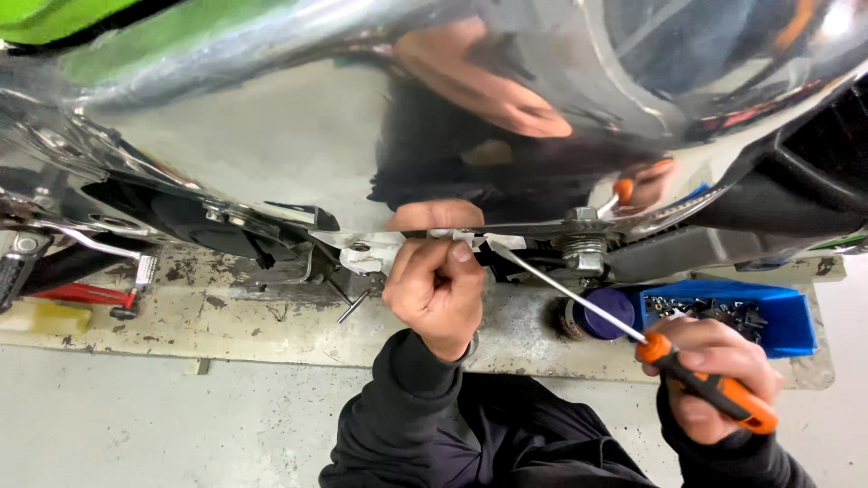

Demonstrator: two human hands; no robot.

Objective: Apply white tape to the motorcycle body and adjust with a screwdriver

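While our left hand point(436, 287) is fisted on a white strip point(384, 242) under the chrome tank point(271, 136), our right hand point(714, 375) grips the screwdriver point(633, 334); its tip hides behind the strip.

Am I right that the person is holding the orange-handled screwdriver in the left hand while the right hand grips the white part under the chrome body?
Not quite: the hands are swapped. In the head view, the right hand holds the orange-handled screwdriver, its shaft pointing up towards the white part under the chrome body, and the left hand grips that part.
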